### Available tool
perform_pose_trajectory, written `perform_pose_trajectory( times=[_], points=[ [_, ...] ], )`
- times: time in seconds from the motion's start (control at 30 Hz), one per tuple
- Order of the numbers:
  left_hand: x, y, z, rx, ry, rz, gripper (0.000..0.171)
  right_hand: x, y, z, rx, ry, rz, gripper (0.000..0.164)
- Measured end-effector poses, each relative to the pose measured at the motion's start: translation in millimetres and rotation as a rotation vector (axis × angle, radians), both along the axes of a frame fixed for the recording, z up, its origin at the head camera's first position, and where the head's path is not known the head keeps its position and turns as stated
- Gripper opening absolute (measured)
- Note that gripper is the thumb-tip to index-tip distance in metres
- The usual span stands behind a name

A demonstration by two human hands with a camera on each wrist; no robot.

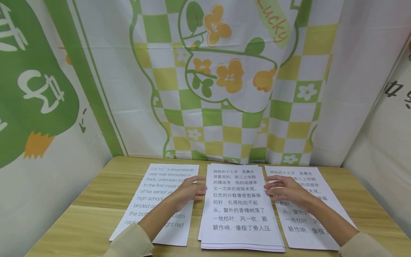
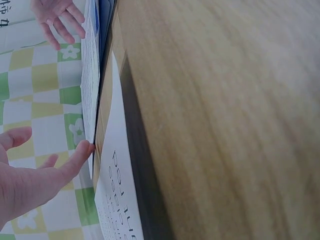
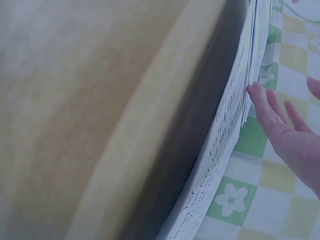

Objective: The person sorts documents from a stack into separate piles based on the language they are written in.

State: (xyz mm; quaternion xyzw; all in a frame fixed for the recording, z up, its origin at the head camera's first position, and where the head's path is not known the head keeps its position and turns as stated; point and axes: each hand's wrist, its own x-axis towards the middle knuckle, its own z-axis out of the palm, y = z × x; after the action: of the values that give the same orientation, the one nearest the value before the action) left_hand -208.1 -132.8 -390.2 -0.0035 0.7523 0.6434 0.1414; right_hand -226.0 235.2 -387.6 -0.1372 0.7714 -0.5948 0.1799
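A stack of white sheets printed with Chinese text [image 1: 239, 203] lies in the middle of the wooden table, its lower sheets showing unevenly at the near edge. My left hand [image 1: 189, 189] is at the stack's left side, fingers extended and pointing inward. On the opposite side, my right hand [image 1: 287, 191] reaches in with its fingers loosely straight. In the left wrist view a fingertip of the left hand [image 2: 35, 185] is close to the sheets' edge. The right wrist view has the right hand [image 3: 290, 135] with fingertips at the paper edges; firm contact is hard to tell.
Under the left forearm lies paper with English text [image 1: 152, 192]. More paper with Chinese text [image 1: 300, 221] lies under the right forearm. The wooden table [image 1: 80, 221] meets a checked green and yellow curtain [image 1: 215, 132] at its back edge.
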Motion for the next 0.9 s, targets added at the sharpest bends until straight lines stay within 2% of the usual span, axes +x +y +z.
perform_pose_trajectory(
  times=[0.17,0.67,0.9],
  points=[
    [0.5,0.0,1.9,0.006,-0.005,-0.001,0.056,0.2,-0.5,0.5,-0.002,0.005,0.015,0.07],
    [1.2,-0.5,5.5,0.022,0.006,-0.008,0.055,1.7,0.1,1.7,-0.009,0.006,-0.007,0.07],
    [1.2,-1.1,6.0,-0.002,0.003,-0.002,0.054,0.9,-0.3,1.6,-0.007,0.021,0.002,0.07]
  ],
)
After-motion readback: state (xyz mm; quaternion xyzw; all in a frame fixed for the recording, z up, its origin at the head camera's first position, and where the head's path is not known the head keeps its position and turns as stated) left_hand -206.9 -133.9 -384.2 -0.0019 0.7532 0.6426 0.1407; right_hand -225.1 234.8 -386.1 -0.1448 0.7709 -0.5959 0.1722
